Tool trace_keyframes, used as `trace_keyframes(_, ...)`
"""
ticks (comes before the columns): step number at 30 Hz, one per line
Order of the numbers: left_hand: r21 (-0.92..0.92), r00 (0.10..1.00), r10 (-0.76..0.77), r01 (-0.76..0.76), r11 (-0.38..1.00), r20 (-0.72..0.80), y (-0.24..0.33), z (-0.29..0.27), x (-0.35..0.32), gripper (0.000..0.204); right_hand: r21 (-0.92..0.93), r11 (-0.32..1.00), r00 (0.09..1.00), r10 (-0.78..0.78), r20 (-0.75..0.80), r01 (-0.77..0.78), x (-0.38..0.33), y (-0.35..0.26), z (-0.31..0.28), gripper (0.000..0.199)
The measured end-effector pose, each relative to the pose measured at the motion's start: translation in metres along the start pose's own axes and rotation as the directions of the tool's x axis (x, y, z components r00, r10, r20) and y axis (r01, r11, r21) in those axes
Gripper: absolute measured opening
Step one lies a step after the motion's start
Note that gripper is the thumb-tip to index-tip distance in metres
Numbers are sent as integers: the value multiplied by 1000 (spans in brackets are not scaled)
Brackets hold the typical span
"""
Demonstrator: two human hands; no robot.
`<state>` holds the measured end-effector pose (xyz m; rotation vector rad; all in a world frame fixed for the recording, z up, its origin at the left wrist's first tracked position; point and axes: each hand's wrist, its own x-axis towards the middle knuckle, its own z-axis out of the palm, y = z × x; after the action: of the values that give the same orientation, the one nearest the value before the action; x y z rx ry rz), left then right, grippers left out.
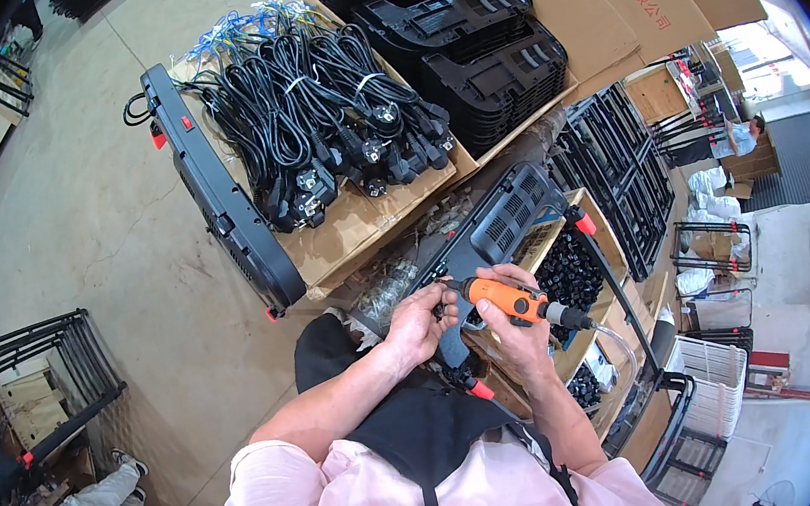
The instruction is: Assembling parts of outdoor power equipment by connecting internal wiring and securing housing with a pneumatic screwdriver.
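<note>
My right hand point(520, 318) is wrapped round an orange power screwdriver point(502, 296), which lies nearly level with its tip toward the left. A clear hose point(617, 337) runs from its rear end. The fingers of my left hand point(419, 325) are pinched together at the driver's tip; what they hold there is too small to make out. Under both hands lies a long black plastic housing point(507, 226) with vent slots, joined to a black tube frame point(617, 274) with red end pieces. My hands hide part of the housing.
Bundled black power cords point(309, 114) fill a carton ahead, with a second black housing point(223, 194) leaning on its left side. Stacked black plastic shells point(496, 83) stand beyond. Bins of small black parts point(567, 274) are at the right. Other people work nearby.
</note>
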<state>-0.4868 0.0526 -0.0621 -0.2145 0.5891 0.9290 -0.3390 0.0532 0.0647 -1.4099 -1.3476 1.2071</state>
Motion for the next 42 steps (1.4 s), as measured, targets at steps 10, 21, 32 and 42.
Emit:
trace_keyframes(10, 121, 1000, 11, -10, 993, -5, -8, 1, 2, 18, -131, 988, 995, -71, 75, 80, 13, 5, 12, 40)
trace_keyframes(21, 271, 998, -13, -5, 963, 64, -7, -8, -2, 21, -75, 997, 1000, 3, 21, -2, 7, -7, 20, 50)
trace_keyframes(32, 375, 982, -183, 184, 908, -38, -12, 43, 27, 36, 303, 953, 743, 184, -643, 26, -159, -28, -55, 62)
trace_keyframes(42, 886, 903, -397, 41, 461, 165, -117, 89, 118, 78, 620, 779, 228, 589, -776, 98, -314, 12, 48, 65)
